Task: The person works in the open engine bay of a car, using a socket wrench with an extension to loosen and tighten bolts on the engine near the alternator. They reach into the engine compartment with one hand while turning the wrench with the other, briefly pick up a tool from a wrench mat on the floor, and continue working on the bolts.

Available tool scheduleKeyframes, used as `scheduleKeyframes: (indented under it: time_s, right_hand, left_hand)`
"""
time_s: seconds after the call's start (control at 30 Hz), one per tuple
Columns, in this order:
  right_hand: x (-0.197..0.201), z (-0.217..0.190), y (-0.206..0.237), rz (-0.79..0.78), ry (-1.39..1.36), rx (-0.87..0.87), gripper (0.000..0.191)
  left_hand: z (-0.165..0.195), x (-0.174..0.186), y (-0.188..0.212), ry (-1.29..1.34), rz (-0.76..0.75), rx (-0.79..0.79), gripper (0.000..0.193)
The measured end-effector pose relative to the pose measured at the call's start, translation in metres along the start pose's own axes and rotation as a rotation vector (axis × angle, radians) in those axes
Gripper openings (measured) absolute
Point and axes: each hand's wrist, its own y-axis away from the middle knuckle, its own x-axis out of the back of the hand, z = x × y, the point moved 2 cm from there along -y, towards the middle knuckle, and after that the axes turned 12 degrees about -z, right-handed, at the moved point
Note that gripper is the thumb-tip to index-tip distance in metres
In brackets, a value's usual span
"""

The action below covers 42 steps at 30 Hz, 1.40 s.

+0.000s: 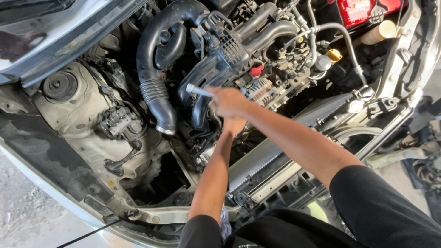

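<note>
**Engine bay, two hands at the front of the motor**

Right hand (228, 101): closed around the handle of a silver wrench (198, 90), whose free end sticks out to the left above the black plastic ducting. The working end is hidden under the fist, so the fastener cannot be seen.

Left hand (234, 125): reaching in directly beneath the right, fingers down among the parts; how far it is closed, and on what, cannot be told.

Close by: the finned alternator (262, 91) just right of the hands, with a red cap (256, 70) above it. A ribbed black air hose (155, 89) curves down on the left.

Further out: the radiator (262, 156) runs along the front edge under the forearms. A red battery cover (363, 9) sits at the top right, and a yellow cap (334, 55) lies below it. A round strut mount (59, 86) sits at far left.

Handling note: in my judgement the wrench wants short, square strokes, with the lower hand steadying the head so it does not slip against the hoses and wiring nearby.
</note>
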Motion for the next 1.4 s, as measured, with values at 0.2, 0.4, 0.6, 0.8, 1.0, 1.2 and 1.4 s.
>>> scheduleKeyframes:
  time_s: [0.2, 0.4, 0.6, 0.8, 1.0, 1.2, 1.4]
  right_hand:
    - [-0.053, -0.023, 0.074, 0.088, 0.275, 0.285, 0.035]
    - [-0.055, 0.021, 0.166, 0.478, 0.319, 0.493, 0.032]
    - [-0.027, 0.096, 0.195, -0.072, -0.011, -0.314, 0.078]
    - [0.053, 0.149, 0.144, 0.339, 0.595, -0.072, 0.038]
    - [0.072, 0.123, 0.039, 0.462, 0.738, 0.135, 0.033]
    - [0.052, 0.072, -0.016, 0.181, 0.447, 0.265, 0.056]
    - [0.017, 0.002, 0.014, -0.376, 0.200, 0.034, 0.060]
  left_hand:
    - [-0.010, -0.006, 0.015, -0.060, -0.050, -0.197, 0.051]
    - [0.006, 0.002, 0.008, 0.507, -0.148, 0.168, 0.037]
    - [0.017, 0.008, 0.010, 0.268, 0.004, 0.092, 0.045]
    - [0.030, 0.016, 0.010, 0.257, -0.048, 0.085, 0.038]
    - [0.052, 0.042, 0.015, 0.088, -0.246, 0.227, 0.029]
    - [0.050, 0.025, 0.015, 0.029, -0.017, -0.032, 0.024]
    - [0.044, 0.021, 0.009, 0.008, 0.071, -0.148, 0.035]
